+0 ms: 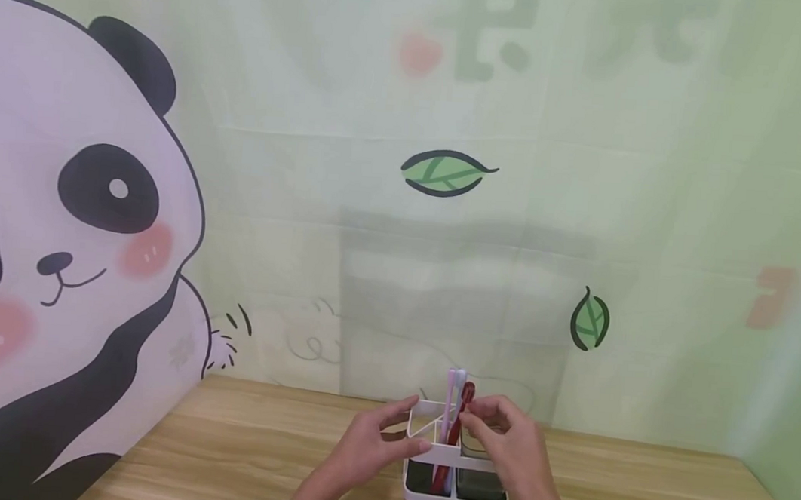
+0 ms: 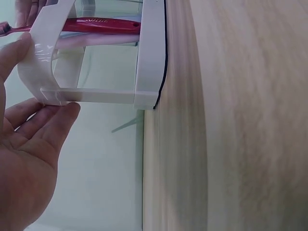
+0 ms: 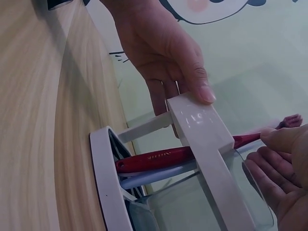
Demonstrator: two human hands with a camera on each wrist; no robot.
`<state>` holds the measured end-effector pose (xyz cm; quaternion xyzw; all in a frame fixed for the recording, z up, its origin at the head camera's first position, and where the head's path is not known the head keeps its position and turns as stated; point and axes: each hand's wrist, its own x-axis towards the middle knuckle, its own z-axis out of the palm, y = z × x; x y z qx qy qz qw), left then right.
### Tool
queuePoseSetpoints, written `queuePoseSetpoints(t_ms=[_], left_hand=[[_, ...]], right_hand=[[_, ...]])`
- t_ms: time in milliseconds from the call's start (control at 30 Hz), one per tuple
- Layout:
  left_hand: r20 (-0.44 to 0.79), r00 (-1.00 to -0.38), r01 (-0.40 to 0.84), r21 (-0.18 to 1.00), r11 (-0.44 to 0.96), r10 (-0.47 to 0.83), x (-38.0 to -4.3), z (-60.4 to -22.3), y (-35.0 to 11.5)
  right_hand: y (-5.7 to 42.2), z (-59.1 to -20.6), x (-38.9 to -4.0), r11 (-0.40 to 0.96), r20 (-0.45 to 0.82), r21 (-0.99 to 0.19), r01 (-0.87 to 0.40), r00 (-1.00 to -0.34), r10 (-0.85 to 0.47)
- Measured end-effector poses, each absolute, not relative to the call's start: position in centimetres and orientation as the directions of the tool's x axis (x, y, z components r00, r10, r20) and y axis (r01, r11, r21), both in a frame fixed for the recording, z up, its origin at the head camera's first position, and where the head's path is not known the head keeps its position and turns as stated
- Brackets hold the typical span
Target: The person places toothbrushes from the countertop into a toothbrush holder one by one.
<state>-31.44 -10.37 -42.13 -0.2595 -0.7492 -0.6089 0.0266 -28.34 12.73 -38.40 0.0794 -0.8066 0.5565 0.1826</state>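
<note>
A white toothbrush holder (image 1: pixel 444 455) with a raised frame and a dark-lined base stands on the table. My left hand (image 1: pixel 363 446) grips the frame's left end, thumb on the front and fingers at the side. Inside it a red toothbrush (image 3: pixel 159 160) leans with its bristles up and its handle end in the base. My right hand (image 1: pixel 515 452) pinches this toothbrush just under its head, above the frame. Beside it stand a pink toothbrush (image 1: pixel 447 407) and a light blue toothbrush (image 3: pixel 159 176). A clear cup (image 3: pixel 180 204) sits in the holder's right compartment, partly behind my right hand.
The wood-grain table (image 1: pixel 261 439) reaches back to a pale green cloth backdrop (image 1: pixel 294 199) printed with a panda (image 1: pixel 80 263) and leaves. A dark object (image 3: pixel 57 4) stands on the table at the right wrist view's upper left edge.
</note>
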Motion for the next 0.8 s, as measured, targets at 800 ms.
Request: queuePoseSetpoints(t_ms=[800], left_hand=[[0.486, -0.836, 0.543, 0.659, 0.520, 0.256, -30.4, -40.2, -11.4]], right_hand=[[17.4, -37.8, -27.9, 0.570, 0.555, -0.709, -0.416, -0.827, 0.087]])
